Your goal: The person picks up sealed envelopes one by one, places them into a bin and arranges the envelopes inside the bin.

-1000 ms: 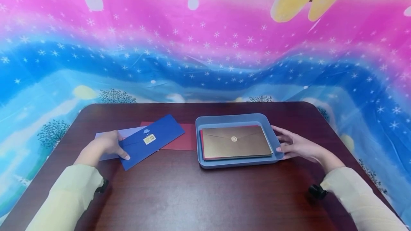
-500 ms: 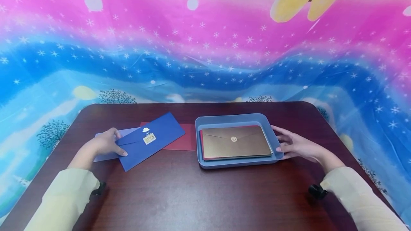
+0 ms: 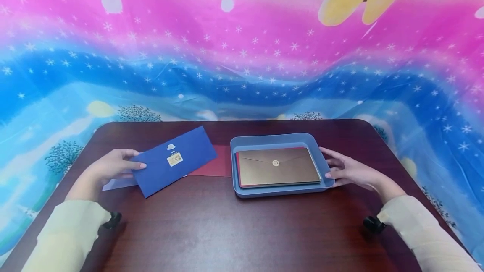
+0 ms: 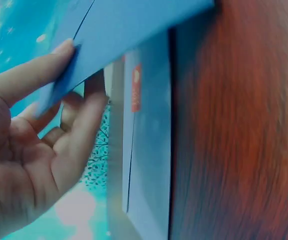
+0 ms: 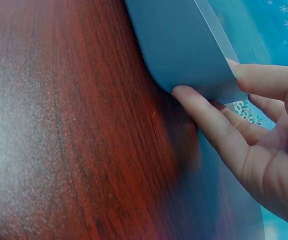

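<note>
In the head view my left hand [image 3: 115, 165] pinches the left end of a dark blue envelope [image 3: 189, 154] with a hat print and a pale label. The left wrist view shows the thumb on top of this envelope [image 4: 128, 20] and fingers beneath, raised above a pale lilac envelope [image 4: 151, 165] with an orange mark. That lilac envelope [image 3: 119, 183] is mostly hidden in the head view. My right hand [image 3: 353, 173] holds the near right corner of a blue-grey tray [image 3: 280, 193], thumb on the rim, fingers lower down. Inside lies a stack of envelopes topped by a gold envelope [image 3: 277, 171] with a round seal.
A red envelope [image 3: 211, 170] lies on the dark wooden table [image 3: 242, 230], left of the tray and partly under the blue envelope. A colourful printed cloth [image 3: 242, 66] hangs behind the table and along its sides.
My left hand has shifted left and the blue envelope has tilted up, its far end rising off the pile. Thumb and fingers now pinch its left end. The right hand and tray stay put.
</note>
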Tool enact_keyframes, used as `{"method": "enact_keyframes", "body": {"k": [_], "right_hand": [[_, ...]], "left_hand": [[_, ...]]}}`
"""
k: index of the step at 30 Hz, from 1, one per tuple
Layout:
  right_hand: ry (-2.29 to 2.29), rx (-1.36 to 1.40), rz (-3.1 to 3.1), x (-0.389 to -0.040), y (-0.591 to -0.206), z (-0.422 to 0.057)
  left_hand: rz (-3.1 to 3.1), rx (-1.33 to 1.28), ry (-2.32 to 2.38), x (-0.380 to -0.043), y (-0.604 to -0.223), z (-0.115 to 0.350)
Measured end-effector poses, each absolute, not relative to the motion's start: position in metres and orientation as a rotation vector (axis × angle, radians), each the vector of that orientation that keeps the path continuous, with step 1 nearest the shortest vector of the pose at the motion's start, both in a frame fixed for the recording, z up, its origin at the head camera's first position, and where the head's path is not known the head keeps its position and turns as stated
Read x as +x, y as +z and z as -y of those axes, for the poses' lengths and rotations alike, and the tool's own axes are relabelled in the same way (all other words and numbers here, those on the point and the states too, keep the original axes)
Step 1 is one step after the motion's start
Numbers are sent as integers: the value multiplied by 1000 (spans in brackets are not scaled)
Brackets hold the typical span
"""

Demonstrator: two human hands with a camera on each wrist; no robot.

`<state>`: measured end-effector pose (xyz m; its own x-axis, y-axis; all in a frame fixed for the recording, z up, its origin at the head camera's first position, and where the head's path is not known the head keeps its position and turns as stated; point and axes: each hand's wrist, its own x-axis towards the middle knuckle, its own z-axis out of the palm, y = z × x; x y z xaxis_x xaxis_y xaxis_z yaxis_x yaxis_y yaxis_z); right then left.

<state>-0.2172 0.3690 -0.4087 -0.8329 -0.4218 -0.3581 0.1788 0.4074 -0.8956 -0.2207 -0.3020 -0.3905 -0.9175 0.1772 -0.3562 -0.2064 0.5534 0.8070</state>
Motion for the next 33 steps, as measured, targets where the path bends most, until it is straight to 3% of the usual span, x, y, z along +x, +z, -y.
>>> {"method": "enact_keyframes", "body": {"k": [15, 33], "right_hand": [[-1438, -202, -2128, -218, -409, -370], [-1447, -216, -2123, -217, -408, -370]], "left_hand": [[-1868, 83, 2013, -218, -400, 325], [-1635, 177, 2298, -214, -379, 293]]}}
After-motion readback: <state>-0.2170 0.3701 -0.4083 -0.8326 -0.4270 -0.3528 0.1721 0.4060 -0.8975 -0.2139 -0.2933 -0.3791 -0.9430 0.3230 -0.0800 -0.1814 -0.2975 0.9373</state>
